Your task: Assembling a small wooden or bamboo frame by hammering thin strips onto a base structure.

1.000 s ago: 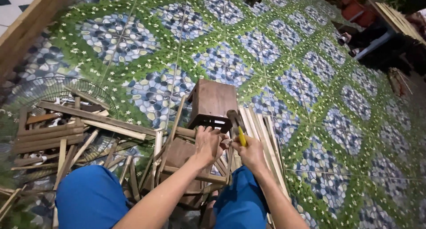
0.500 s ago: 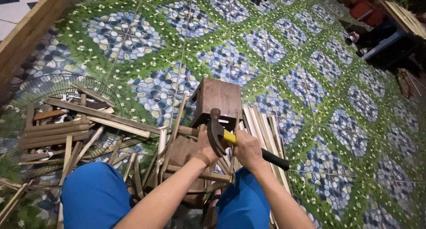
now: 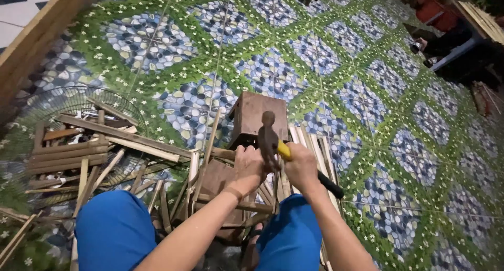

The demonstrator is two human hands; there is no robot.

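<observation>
The right hand [image 3: 302,166] gripped a hammer [image 3: 273,139] by its yellow-and-black handle, fingers closed tight, head raised over the slats [image 3: 231,197] which the left hand [image 3: 247,168] pinned, fingers curled; top-heavy, rigid, probably best held lower on the handle.

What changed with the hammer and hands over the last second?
The right hand brought the dark-headed, yellow-and-black-handled hammer up from a low, mostly hidden position, so its head is now raised over the work. The left hand stayed on the wooden frame piece. The small brown wooden stool and scattered wooden slats stayed put.
</observation>
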